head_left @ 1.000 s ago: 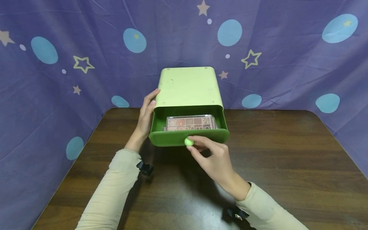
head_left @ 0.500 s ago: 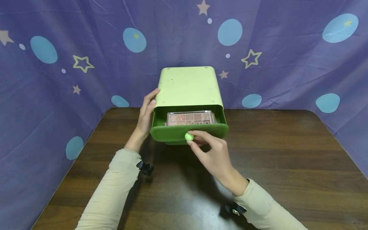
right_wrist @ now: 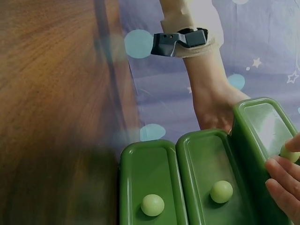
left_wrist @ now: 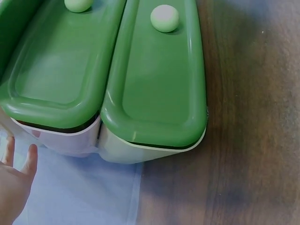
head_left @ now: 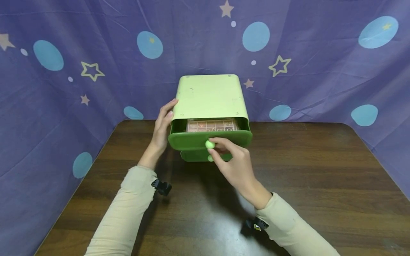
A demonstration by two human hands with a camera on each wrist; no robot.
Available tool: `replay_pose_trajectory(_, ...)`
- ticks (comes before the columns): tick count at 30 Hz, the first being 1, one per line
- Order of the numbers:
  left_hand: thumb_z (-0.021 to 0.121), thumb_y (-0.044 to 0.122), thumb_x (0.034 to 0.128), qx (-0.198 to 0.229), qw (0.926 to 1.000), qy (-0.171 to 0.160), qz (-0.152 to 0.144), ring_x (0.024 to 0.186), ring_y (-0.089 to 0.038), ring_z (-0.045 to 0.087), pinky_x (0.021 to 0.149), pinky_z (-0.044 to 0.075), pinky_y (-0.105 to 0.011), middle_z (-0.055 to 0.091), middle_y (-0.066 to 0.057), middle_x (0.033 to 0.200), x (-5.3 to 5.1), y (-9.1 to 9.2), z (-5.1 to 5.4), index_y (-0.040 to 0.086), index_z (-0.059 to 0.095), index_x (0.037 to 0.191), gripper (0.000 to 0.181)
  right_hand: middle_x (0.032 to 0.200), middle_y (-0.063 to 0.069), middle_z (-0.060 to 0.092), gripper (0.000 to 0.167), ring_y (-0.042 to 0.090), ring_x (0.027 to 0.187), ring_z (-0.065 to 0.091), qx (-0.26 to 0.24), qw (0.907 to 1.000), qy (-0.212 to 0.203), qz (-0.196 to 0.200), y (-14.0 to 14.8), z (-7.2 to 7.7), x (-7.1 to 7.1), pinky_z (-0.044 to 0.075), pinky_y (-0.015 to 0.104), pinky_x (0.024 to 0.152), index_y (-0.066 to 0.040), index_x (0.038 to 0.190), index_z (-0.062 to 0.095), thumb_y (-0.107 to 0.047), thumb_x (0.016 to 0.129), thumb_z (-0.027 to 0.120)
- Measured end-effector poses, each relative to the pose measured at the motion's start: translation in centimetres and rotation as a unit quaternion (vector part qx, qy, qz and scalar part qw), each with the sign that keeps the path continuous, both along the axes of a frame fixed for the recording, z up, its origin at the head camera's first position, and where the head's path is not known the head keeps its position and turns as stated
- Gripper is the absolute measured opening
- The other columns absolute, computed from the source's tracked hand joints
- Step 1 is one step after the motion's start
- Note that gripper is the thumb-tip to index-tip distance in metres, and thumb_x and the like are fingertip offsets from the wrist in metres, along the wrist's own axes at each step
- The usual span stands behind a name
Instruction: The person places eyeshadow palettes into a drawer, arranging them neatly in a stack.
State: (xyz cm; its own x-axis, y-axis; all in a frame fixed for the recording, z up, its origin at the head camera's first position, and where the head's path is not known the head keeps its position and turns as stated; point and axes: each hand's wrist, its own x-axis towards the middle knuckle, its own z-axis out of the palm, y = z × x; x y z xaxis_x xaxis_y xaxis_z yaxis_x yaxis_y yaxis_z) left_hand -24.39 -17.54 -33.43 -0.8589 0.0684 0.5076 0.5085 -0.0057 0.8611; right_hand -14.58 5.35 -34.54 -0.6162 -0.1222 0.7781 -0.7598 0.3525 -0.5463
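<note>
A pale green drawer cabinet (head_left: 209, 96) stands on the table with its darker green top drawer (head_left: 184, 141) partly pulled out. Inside that drawer lies a clear-lidded makeup palette (head_left: 211, 125), its front part hidden by the drawer front. My right hand (head_left: 237, 169) pinches the drawer's round light green knob (head_left: 210, 144) between thumb and fingers. Against the cabinet's left side rests my left hand (head_left: 161, 131), fingers extended. Two lower drawers, a middle drawer (right_wrist: 206, 164) and a bottom drawer (right_wrist: 152, 173), sit closed in the right wrist view, each with a round knob.
The brown wooden table (head_left: 320, 185) extends around the cabinet on both sides and in front. Behind it hangs a purple curtain (head_left: 205, 46) with stars and blue dots. A black wrist camera (head_left: 161, 187) is strapped to the left sleeve.
The top drawer has slid back into the cabinet by a good part, with my right hand on its knob. Less of the palette shows, and a lower drawer front has come into sight. My left hand stays put.
</note>
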Motion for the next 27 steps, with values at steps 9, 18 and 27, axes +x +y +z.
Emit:
replay_pose_trajectory(9, 0.041, 0.019, 0.0983, 0.002, 0.9999, -0.008, -0.007, 0.141, -0.021, 0.033, 0.112, 0.029, -0.034, 0.037, -0.010, 0.154, 0.1, -0.1, 0.3, -0.001, 0.044, 0.146, 0.052, 0.086, 0.006, 0.074, 0.025, 0.013, 0.074, 0.069, -0.010, 0.9999, -0.005, 0.003, -0.2, 0.0, -1.0, 0.056, 0.026, 0.069, -0.006, 0.112, 0.071, -0.005, 0.087, 0.075)
replay_pose_trajectory(18, 0.042, 0.020, 0.0986, -0.026, 0.9996, 0.007, 0.011, 0.138, -0.020, 0.036, 0.113, 0.028, -0.039, 0.042, -0.008, 0.152, 0.2, -0.4, 0.5, 0.000, 0.047, 0.144, 0.050, 0.084, 0.005, 0.074, 0.023, 0.013, 0.074, 0.069, -0.021, 0.9998, 0.000, 0.000, -0.5, 0.1, -1.9, 0.056, 0.026, 0.070, -0.005, 0.111, 0.072, -0.006, 0.088, 0.074)
replay_pose_trajectory(27, 0.043, 0.019, 0.0991, -0.032, 0.9992, 0.011, 0.020, 0.138, -0.020, 0.038, 0.113, 0.028, -0.038, 0.045, -0.009, 0.150, 0.1, -0.4, 0.7, -0.001, 0.050, 0.141, 0.047, 0.083, 0.004, 0.073, 0.024, 0.013, 0.072, 0.068, -0.018, 0.9998, 0.009, -0.008, -0.6, 0.1, -2.8, 0.055, 0.025, 0.068, -0.004, 0.111, 0.072, -0.005, 0.087, 0.075)
